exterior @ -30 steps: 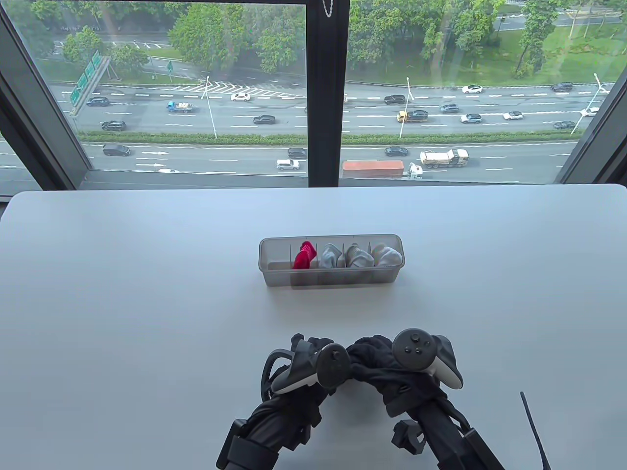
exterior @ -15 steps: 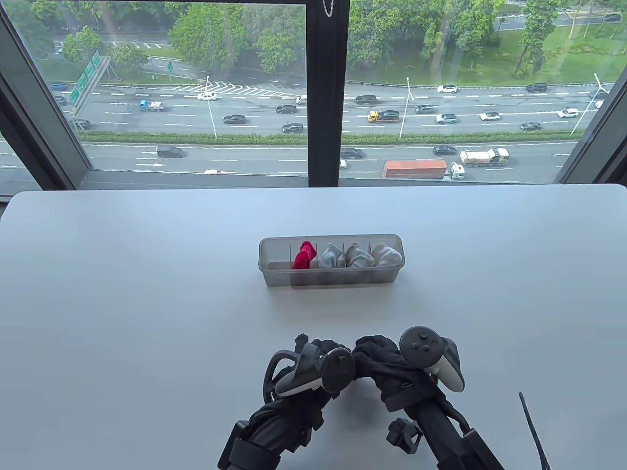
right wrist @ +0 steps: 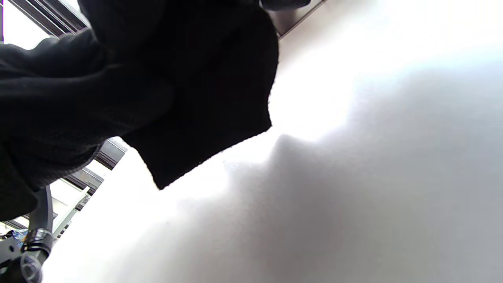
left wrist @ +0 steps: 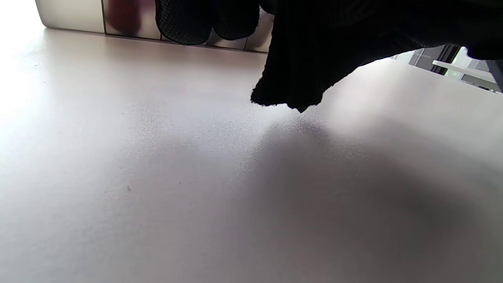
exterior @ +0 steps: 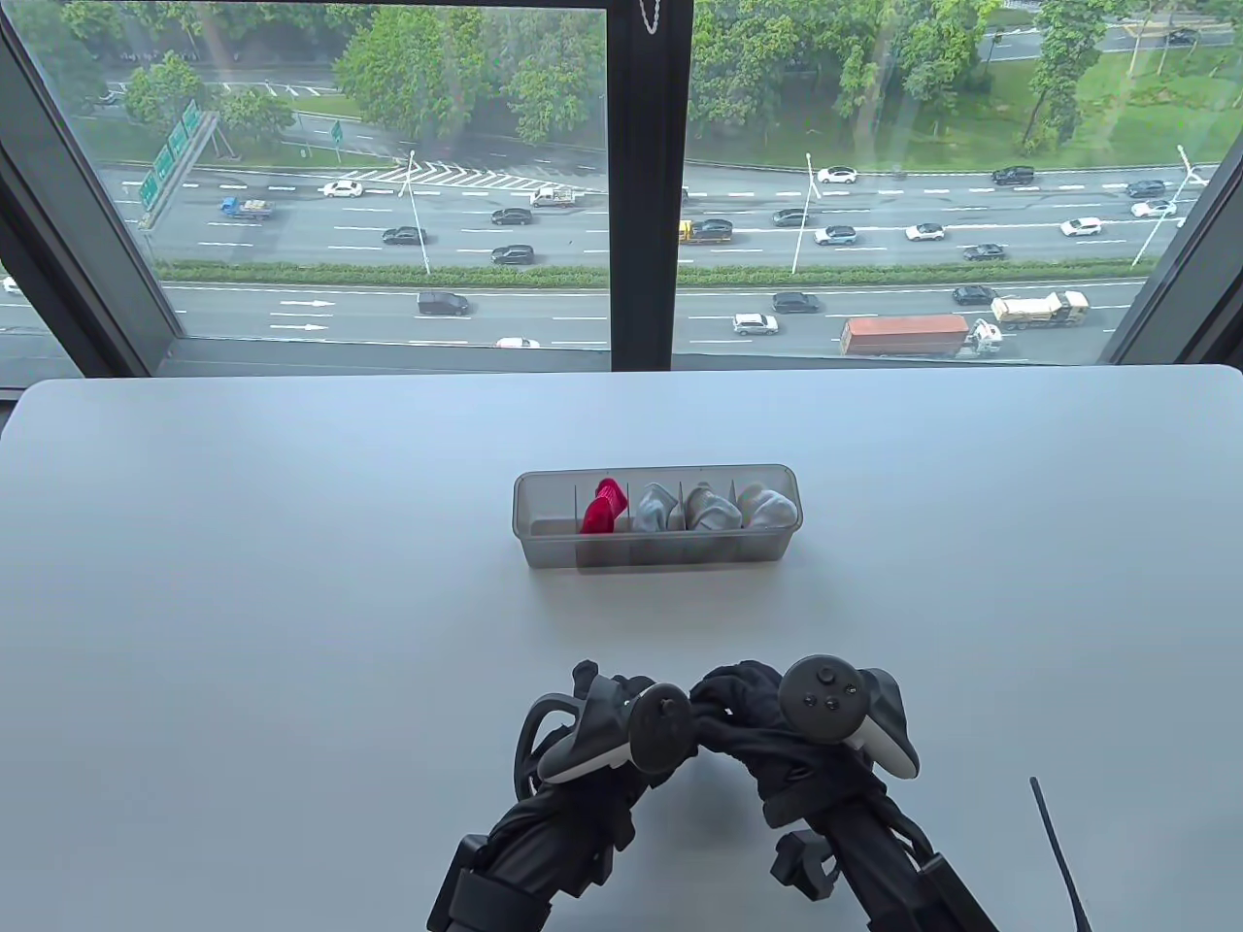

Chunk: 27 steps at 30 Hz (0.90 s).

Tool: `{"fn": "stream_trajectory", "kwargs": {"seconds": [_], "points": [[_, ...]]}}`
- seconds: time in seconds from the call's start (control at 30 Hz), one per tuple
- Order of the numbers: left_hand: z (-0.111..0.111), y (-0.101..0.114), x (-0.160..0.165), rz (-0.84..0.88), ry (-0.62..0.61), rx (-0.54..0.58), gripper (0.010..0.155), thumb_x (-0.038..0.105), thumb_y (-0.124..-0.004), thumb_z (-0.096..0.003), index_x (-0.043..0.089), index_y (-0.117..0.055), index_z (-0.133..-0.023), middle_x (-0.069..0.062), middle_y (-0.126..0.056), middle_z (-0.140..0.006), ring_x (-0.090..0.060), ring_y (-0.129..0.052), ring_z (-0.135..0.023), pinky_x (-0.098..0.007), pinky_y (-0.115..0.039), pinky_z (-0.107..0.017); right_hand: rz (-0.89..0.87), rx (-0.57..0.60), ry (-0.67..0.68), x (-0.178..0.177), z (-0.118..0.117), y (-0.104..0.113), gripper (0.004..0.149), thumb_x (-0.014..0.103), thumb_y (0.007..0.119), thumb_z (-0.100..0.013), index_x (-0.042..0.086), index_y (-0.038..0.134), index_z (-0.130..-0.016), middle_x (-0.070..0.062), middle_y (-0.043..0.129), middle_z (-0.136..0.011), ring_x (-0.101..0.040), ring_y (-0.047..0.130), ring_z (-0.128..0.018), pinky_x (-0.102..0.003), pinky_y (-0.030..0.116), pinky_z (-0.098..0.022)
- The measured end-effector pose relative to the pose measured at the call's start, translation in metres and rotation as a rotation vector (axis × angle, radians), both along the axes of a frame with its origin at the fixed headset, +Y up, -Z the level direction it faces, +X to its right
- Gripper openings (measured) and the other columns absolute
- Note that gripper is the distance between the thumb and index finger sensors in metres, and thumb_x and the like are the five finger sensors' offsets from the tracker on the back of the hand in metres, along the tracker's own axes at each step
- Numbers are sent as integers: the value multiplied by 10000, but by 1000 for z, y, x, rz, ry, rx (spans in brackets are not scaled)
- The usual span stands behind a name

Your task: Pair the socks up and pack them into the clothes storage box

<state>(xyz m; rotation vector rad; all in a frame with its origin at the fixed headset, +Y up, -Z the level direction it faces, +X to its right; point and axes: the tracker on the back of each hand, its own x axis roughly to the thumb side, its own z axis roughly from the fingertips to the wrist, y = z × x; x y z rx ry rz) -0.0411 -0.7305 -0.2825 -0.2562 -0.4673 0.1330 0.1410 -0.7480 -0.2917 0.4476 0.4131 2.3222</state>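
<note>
Both gloved hands meet near the table's front edge and hold a bundle of black socks [exterior: 730,701] between them, lifted off the table. My left hand [exterior: 621,694] grips its left side and my right hand [exterior: 777,714] its right side. In the left wrist view the black sock [left wrist: 310,59] hangs down from my fingers [left wrist: 184,23]; in the right wrist view the same sock [right wrist: 208,102] dangles above the white surface. The clear storage box [exterior: 656,558] sits mid-table, holding a red pair [exterior: 602,507], a grey pair [exterior: 655,508] and two pale pairs [exterior: 740,508]; its leftmost compartment looks empty.
The white table [exterior: 243,602] ends at a large window at the back. A thin black strap [exterior: 1060,859] lies at the front right edge. The box's wall [left wrist: 70,13] shows at the top of the left wrist view.
The hands shifted slightly while working the black socks: the right tracker moved right, then back left. The box and its contents stayed still.
</note>
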Motion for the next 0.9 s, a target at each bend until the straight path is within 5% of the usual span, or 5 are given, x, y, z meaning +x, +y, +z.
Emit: {"fn": "stream_trajectory", "kwargs": {"seconds": [0.2, 0.3, 0.57, 0.73, 0.9], "points": [[1, 11, 3, 40, 2, 165, 570, 366, -692, -572, 172, -489, -1068, -110, -696, -1017, -392, -729, -1000, -733, -385, -782, -113, -75, -68, 6, -3, -5, 515, 465, 611, -604, 132, 612, -997, -165, 513, -1140, -463, 336, -1086, -697, 305, -751], [0, 10, 2, 12, -42, 99, 543, 338, -640, -585, 122, -523, -1069, -124, -752, -979, -390, -796, -953, -718, -429, -780, -56, -5, -39, 6, -2, 1, 672, 445, 696, -585, 246, 357, -1129, -122, 469, -1183, -469, 420, -1084, -697, 367, -753], [0, 3, 8, -30, -25, -24, 740, 564, -657, -515, 92, -421, -1034, -106, -758, -815, -330, -825, -700, -653, -587, -720, -152, -14, -89, 7, 0, 4, 442, 381, 660, -618, 205, 602, -1018, -66, 830, -869, -284, 800, -861, -623, 517, -760], [-1, 5, 4, 12, -28, 21, 548, 465, -716, -542, 108, -593, -938, -32, -852, -633, -237, -919, -514, -580, -746, -630, -174, -57, -45, 7, -3, 2, 513, 434, 680, -594, 224, 566, -1048, -53, 820, -906, -287, 786, -889, -627, 508, -765], [-1, 1, 0, 53, -4, -2, 654, 470, -677, -556, 51, -493, -1023, -111, -829, -805, -344, -914, -702, -645, -656, -699, -130, -13, -35, 4, -1, 8, 559, 402, 776, -559, 185, 595, -1042, -89, 814, -932, -286, 822, -873, -629, 536, -753]]}}
